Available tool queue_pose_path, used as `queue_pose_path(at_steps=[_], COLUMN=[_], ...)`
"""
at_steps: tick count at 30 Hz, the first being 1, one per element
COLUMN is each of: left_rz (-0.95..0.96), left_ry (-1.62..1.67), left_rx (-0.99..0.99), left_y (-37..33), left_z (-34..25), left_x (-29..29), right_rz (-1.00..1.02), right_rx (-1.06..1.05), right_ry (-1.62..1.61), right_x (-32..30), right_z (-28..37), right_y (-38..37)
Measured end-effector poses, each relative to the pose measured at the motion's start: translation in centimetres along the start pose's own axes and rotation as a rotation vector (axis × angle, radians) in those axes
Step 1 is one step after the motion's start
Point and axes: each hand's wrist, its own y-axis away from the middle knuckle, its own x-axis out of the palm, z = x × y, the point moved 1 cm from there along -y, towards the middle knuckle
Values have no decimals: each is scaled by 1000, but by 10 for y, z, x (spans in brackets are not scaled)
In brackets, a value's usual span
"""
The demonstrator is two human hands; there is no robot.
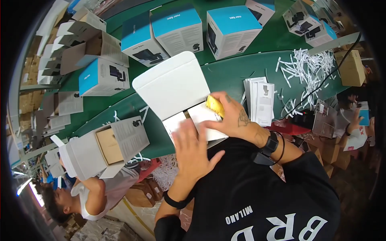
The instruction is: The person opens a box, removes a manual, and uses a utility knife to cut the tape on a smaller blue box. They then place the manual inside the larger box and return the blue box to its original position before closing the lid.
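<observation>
An open white carton stands in front of me, its broad white lid [173, 85] tipped back away from me. Inside lie two white panels or inner boxes, one on the left [172, 121] and one on the right [198, 116], with a narrow dark gap between. My left hand [191, 150] rests on the left part with its fingers stretched out, slightly blurred, holding nothing. Closed around a small yellow object [214, 105], my right hand [233, 116] lies over the carton's right side; the object's kind is unclear. Its thumb reaches across the right panel.
Blue-topped white cartons [177, 30] line the green bench [225, 74] at the back. Leaflets [259, 100] and shredded paper [309, 72] lie to the right. An open carton [110, 146] sits left, beside another person [92, 197]. A black cable [321, 88] crosses the right side.
</observation>
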Motion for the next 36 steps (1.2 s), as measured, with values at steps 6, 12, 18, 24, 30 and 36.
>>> queue_pose_path(at_steps=[6, 12, 18, 24, 30, 36], left_rz=[116, 81, 42, -8, -188, -216], left_ry=[-275, -226, -141, -202, -248, -263], left_rx=[217, 227, 180, 207, 294, 333], left_y=[-2, -4, -3, -5, -1, -5], left_z=[9, 5, -1, -5, -6, -6], left_x=[29, 27, 28, 28, 39, 38], right_rz=[151, 206, 290, 132, 240, 490], right_rx=[-165, -151, -19, -273, -99, 301], right_ry=[69, 257, -140, 236, 36, -251], right_x=[-47, -69, -53, -57, -56, -55], right_z=[-12, -11, -42, -21, -25, -31], right_y=[12, 7, -2, 1, -8, -23])
